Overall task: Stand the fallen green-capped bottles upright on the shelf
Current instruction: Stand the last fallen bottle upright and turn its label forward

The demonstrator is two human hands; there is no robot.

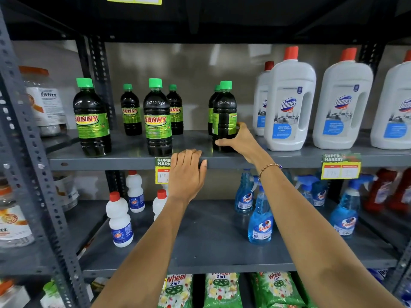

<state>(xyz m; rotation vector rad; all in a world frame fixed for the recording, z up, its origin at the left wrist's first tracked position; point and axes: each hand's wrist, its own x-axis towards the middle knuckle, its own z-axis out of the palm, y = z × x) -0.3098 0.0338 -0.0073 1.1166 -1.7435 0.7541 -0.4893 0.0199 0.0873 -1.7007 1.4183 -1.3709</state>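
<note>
the right hand (239, 140) is wrapped around the lower body of a green-capped bottle (224, 116), thumb in front near the base and fingers curled behind, at about two o'clock from the left hand (185, 174). the bottle stands upright on the shelf (124, 161), its label turned sideways, so the low grip looks meant to steady it. the left hand lies flat, fingers together and holding nothing, draped over the shelf's front lip at six o'clock from the middle bottle (157, 117), probably as a brace. five more green-capped bottles stand upright from nine to eleven o'clock of the gripped one; no fallen bottle shows, so the task looks nearly done. white cleaner jugs (289, 103) stand close at three o'clock.
</note>
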